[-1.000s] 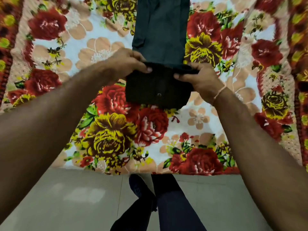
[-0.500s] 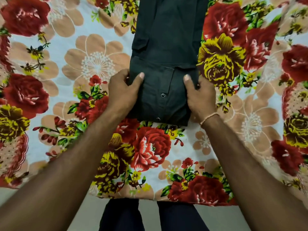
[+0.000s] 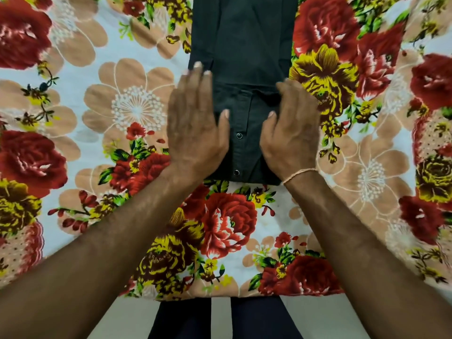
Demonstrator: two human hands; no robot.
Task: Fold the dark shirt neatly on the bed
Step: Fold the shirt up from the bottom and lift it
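The dark shirt lies as a narrow strip down the middle of the flowered bed, running out of view at the top. Its near end is folded up over itself, with two snap buttons showing on the flap. My left hand lies flat on the left side of that flap, fingers stretched out and slightly apart. My right hand rests on the right side, fingers bent over the flap's right edge. Both hands lie on top of the cloth, neither closed around it.
The flowered bedsheet covers the whole bed around the shirt. The bed's near edge runs across the bottom, with pale floor and my dark trouser legs below it.
The near end of the shirt was lifted and folded up over the strip. My hands have since let go of its edge and now lie flat on the flap. The view has moved closer.
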